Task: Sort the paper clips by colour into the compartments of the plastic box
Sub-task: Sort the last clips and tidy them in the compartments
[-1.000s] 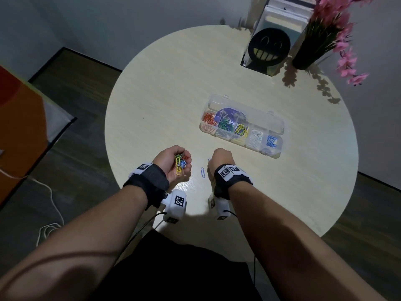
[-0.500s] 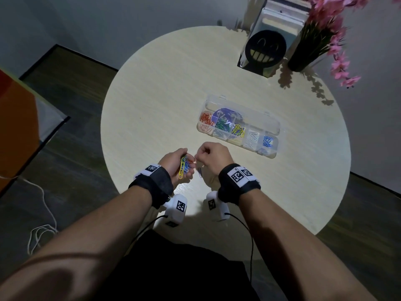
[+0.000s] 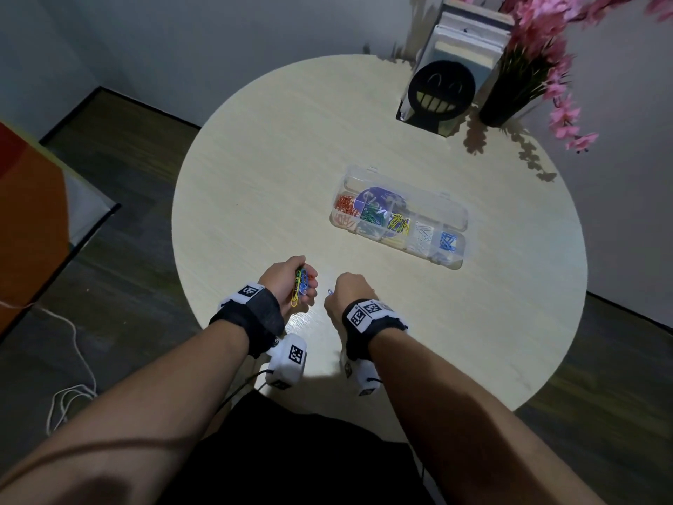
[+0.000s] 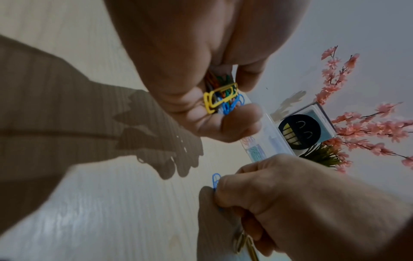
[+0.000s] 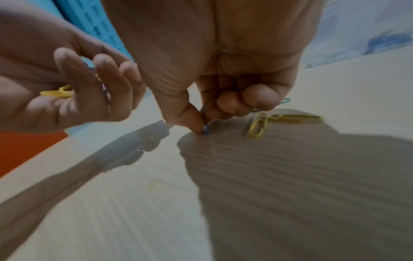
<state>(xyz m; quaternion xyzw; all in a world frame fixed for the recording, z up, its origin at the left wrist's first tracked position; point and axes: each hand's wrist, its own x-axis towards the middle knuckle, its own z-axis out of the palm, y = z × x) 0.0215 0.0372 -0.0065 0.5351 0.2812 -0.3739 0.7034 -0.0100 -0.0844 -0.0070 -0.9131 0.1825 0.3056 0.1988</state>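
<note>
Left hand (image 3: 286,282) near the table's front edge, palm up, fingers curled round a mixed bunch of clips (image 3: 300,284): a big yellow clip (image 4: 220,99) on top, blue, green and red ones under it. Right hand (image 3: 347,291) just beside it, knuckles up, low over the round table (image 3: 255,169), thumb and forefinger pinching a blue clip (image 4: 215,180) at the tabletop; the wrist view is blurred, so whether the clip is lifted clear is hard to tell. Other fingers of that hand tucked in.

Under the right hand, 2 loose yellow clips (image 5: 258,125) lie on the wood, touching or nearly so, and a green clip (image 5: 285,101) tip shows behind the fingers.

Further out, mid-table and well apart from both hands, the clear plastic box (image 3: 398,216) lies lid open. Front row of compartments from left: orange-red, green, yellow, white, blue clips. A round purple sticker shows under the middle.

At the far edge, a black smiley-face bookend (image 3: 440,91) holding books (image 3: 469,34), and beside it a dark vase with pink flowers (image 3: 553,56).
</note>
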